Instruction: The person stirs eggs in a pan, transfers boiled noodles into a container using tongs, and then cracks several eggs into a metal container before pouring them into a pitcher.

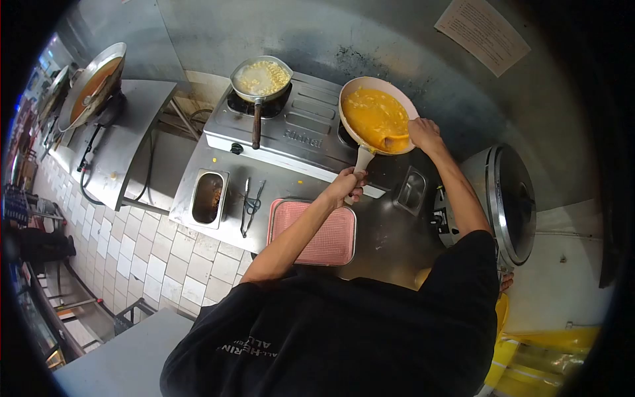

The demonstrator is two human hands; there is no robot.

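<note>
The pan [377,119] of yellow egg sits on the right burner of the stove [297,129] at the far right of the surface [380,231]. Its long axis runs from the far edge toward the near edge, with the pale handle pointing back at the person. The left hand [347,184] has its fingers closed around the end of that handle, while the right hand [423,132], at the pan's near right rim, has its fingers closed on a spatula [391,141] lying in the egg.
</note>
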